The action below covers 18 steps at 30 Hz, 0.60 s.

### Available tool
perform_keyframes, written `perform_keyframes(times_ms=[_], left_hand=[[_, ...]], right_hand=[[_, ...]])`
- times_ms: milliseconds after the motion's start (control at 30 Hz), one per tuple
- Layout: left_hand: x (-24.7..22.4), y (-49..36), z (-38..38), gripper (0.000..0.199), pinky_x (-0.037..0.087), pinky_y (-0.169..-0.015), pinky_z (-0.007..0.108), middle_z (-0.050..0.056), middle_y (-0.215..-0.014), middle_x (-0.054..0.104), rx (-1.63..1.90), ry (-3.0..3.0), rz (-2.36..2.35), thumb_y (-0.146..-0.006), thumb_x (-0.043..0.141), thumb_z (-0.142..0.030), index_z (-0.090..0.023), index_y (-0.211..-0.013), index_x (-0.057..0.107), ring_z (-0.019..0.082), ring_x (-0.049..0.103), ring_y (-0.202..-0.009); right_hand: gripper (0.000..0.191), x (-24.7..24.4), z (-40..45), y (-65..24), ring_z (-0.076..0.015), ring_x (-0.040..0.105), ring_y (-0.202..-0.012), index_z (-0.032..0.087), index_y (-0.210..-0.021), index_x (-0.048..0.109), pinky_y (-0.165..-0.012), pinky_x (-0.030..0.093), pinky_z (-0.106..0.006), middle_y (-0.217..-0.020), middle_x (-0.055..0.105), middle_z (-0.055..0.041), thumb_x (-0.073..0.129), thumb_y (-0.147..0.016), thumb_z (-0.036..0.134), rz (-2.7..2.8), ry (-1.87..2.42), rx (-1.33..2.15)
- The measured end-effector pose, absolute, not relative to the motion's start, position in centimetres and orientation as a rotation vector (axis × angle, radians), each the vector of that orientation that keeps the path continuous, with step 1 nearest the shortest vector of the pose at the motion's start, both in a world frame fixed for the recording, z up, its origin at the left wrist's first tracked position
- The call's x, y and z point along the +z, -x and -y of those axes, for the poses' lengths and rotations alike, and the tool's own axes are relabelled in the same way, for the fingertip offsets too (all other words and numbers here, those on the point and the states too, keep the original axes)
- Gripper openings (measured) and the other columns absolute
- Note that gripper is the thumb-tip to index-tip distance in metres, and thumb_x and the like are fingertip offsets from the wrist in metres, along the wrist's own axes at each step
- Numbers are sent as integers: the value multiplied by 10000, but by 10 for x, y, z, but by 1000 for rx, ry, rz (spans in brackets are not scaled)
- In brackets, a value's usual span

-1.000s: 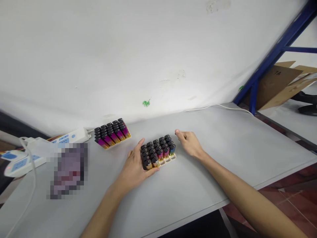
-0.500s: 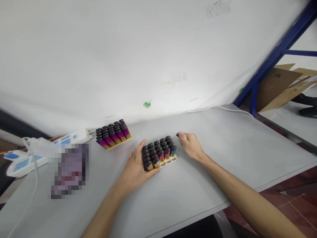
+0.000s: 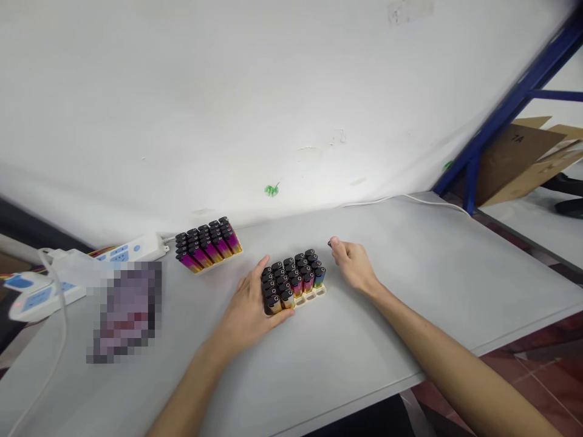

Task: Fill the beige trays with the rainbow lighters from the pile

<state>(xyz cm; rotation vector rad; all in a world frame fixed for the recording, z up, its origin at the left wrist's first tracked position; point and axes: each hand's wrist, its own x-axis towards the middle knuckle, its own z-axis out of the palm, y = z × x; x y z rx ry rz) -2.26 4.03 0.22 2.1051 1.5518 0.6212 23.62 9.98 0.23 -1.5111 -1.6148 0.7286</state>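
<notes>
A pale tray (image 3: 321, 292) stands on the table, holding upright lighters (image 3: 297, 282) with black tops and yellow, pink or blue bodies. Three slots in its front row, toward the right, hold no lighter. My left hand (image 3: 248, 308) grips the tray's left side, thumb along the front and fingers at the back. To the right of the tray, raised a little, my right hand (image 3: 354, 264) is closed around a lighter (image 3: 330, 243). Only its black end shows past the thumb; the fist hides the rest.
Farther back on the left is a second tray of purple-and-yellow lighters (image 3: 209, 250). White power strips (image 3: 122, 252) with cables lie at the left, beside a blurred-out item (image 3: 127, 312). Behind the table is a white wall; a blue metal frame (image 3: 473, 170) and cardboard boxes (image 3: 514, 158) are at the right.
My right hand has shifted slightly right and its thumb has moved up over the lighter's end, so less of it shows. My left hand stays on the tray.
</notes>
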Motion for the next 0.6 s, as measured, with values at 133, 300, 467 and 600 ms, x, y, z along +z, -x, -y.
perform_keyframes(times_ms=[133,300,467,600], left_hand=[[4,22,-40,1051,365,-1147,561,165,-1538,410,618,-2089,-1553,-774,749,-481,-248,-1556,86,359,387,-1440],[3,22,-40,1075,362,-1148,568,170,-1566,369,595,-2087,-1562,-770,749,-502,-246,-1563,70,368,363,-1451],[3,22,-41,1056,372,-1144,556,166,-1549,395,607,-2093,-1565,-777,745,-491,-253,-1563,80,361,385,-1440],[3,22,-41,1065,392,-1129,548,157,-1533,419,621,-2082,-1569,-767,755,-503,-268,-1560,84,361,413,-1423]], right_hand=[[588,5,-98,-234,-110,204,-574,226,-623,206,-548,173,-291,-607,197,39,330,-930,712,1681,1512,707],[552,4,-97,-231,-109,202,-579,221,-630,205,-552,167,-292,-615,184,42,399,-938,637,1724,1511,677],[512,4,-97,-232,-108,201,-573,228,-637,197,-547,168,-291,-617,182,42,382,-945,593,1691,1523,707],[492,6,-98,-234,-109,213,-572,232,-636,199,-545,179,-288,-616,191,41,376,-939,576,1673,1510,721]])
